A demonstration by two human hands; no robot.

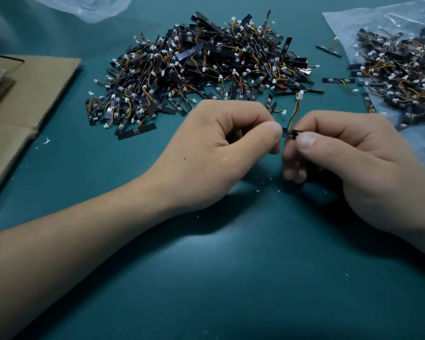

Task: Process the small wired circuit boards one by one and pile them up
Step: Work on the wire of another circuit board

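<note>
Now we hold one small circuit board (pixel 290 134) between both hands, on the near side of the big pile (pixel 201 69). Our left hand (pixel 221 148) pinches its left end and our right hand (pixel 349 153) its right end, the fingers (pixel 307 139) of each clamped on it, so its long axis runs left to right between them. Its wires (pixel 295 111) rise from the bare middle toward the pile, ending in a white connector (pixel 300 94). We judge the right hand nearer the wire joint. Right of the pile, more boards (pixel 398 77) lie on a plastic bag (pixel 378 23).
</note>
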